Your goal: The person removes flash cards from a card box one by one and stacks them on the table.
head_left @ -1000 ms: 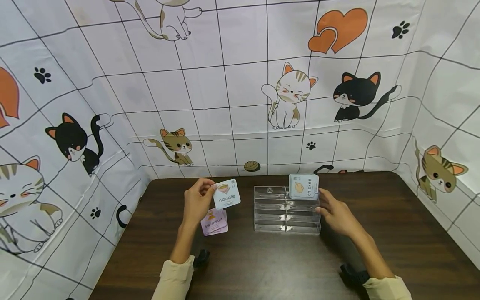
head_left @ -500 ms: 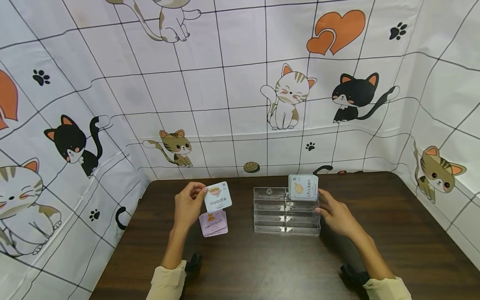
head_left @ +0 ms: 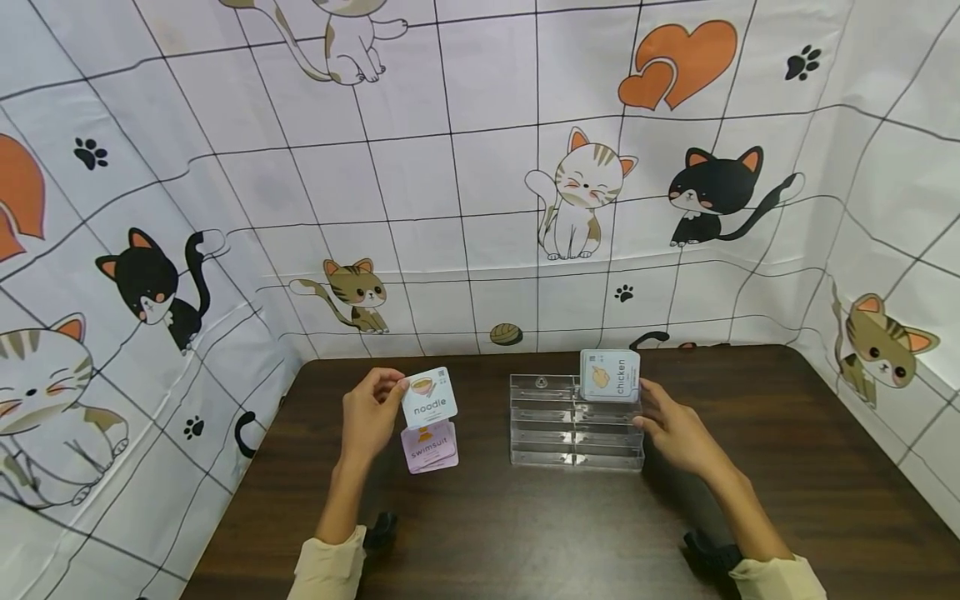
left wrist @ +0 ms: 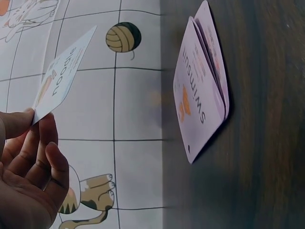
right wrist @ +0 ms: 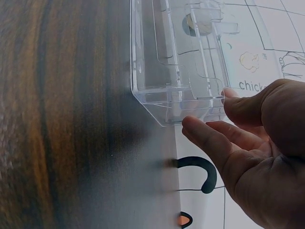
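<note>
My left hand (head_left: 369, 417) pinches a white noodle card (head_left: 430, 398) by its left edge, thumb against fingers, as the left wrist view shows. The card is raised off the table. Below it in the head view lies a small stack of purple cards, a swimsuit card (head_left: 430, 446) on top, slightly fanned. My right hand (head_left: 678, 429) rests its fingertips at the right side of a clear tiered card holder (head_left: 542, 440), its fingers loosely extended. In the holder's top right slot stands a white chicken card (head_left: 610, 375), facing sideways.
Dark wooden table (head_left: 480, 533) under both hands, with its back edge right behind the holder. A white cloth wall printed with cats (head_left: 577, 200) and grid lines encloses the back and sides.
My left hand has moved left and slightly down with the noodle card, which now overlaps the top of the swimsuit card in the head view. My right hand stays at the holder.
</note>
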Available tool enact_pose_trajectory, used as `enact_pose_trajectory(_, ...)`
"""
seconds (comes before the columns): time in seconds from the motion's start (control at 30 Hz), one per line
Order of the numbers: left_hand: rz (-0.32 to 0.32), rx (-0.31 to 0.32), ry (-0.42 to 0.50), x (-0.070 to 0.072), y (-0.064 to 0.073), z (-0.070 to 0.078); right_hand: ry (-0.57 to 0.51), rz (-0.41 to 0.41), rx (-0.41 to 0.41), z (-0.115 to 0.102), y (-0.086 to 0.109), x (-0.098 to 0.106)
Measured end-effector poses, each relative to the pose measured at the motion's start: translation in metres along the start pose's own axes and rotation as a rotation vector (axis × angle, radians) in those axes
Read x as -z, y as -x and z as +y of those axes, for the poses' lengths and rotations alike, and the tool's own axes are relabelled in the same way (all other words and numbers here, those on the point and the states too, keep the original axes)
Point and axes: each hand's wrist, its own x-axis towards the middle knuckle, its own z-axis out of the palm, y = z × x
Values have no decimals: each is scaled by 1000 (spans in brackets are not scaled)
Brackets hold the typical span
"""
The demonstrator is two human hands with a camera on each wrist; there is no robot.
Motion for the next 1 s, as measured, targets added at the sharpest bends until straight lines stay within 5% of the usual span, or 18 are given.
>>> enact_pose_trajectory(1.0,-13,28,-48,8,4,-9,13,8,10,1,2,0)
